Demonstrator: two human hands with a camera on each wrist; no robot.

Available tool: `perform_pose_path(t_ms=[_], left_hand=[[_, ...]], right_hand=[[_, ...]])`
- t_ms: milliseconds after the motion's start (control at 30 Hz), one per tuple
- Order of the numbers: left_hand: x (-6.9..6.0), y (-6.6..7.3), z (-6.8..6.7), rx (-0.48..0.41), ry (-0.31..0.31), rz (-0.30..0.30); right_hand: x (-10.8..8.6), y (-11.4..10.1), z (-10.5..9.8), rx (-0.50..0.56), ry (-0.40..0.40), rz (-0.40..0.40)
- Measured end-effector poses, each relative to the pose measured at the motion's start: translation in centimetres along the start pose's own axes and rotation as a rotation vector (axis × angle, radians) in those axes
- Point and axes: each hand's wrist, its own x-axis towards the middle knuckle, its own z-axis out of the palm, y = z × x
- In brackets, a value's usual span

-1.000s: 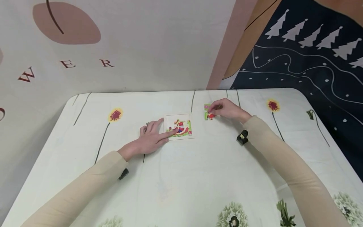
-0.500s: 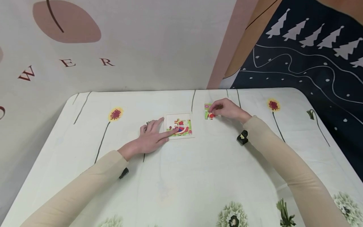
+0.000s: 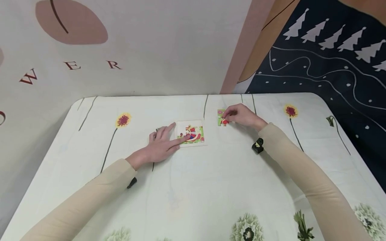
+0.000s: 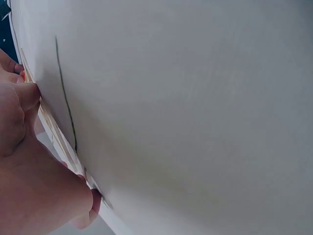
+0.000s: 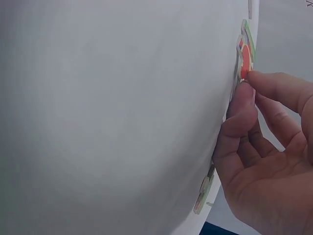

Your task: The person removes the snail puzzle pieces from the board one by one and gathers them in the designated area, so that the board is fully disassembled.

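Observation:
A square puzzle board (image 3: 190, 122), partly filled with colourful pieces, lies on the cloth-covered table in the head view. My left hand (image 3: 159, 147) rests at the board's left side, with its straight index finger lying across the picture. To the right of the board, my right hand (image 3: 241, 115) pinches a red and green puzzle piece (image 5: 246, 58) by its edge, between thumb and index fingertip. In the head view the fingers partly cover this puzzle piece (image 3: 223, 122). The left wrist view shows the left hand (image 4: 39, 171) against the board's edge.
Another puzzle piece (image 5: 203, 196) lies on the table beyond the right hand in the right wrist view. The white tablecloth (image 3: 193, 187) has printed flowers. A pale wall covering (image 3: 169, 57) rises behind the table, and a dark printed cloth (image 3: 319, 67) hangs at the right.
Both hands stay almost where they were, and the puzzle board and pieces keep their places. The head view has shifted very slightly.

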Motion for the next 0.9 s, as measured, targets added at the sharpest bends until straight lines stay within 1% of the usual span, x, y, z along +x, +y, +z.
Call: perform_pose_path(t_ms=[100, 233, 367, 467, 667, 900], left_hand=[[0.1, 0.1, -0.1, -0.007, 0.004, 0.001], [0.1, 0.1, -0.1, 0.001, -0.008, 0.007], [0.0, 0.1, -0.1, 0.011, -0.005, 0.017], [0.0, 0.1, -0.2, 0.019, 0.005, 0.027], [-0.1, 0.2, -0.2, 0.08, 0.007, 0.065], [-0.3, 0.6, 0.1, 0.16, 0.021, 0.131]], right_hand=[[0.0, 0.0, -0.1, 0.013, 0.007, 0.02], [-0.2, -0.2, -0.1, 0.013, 0.012, 0.018], [-0.4, -0.4, 0.0, -0.002, 0.029, -0.008], [-0.4, -0.7, 0.0, 0.006, 0.042, -0.03], [-0.4, -1.2, 0.1, 0.041, 0.04, -0.061], [-0.6, -1.1, 0.7, 0.055, 0.033, -0.086]])
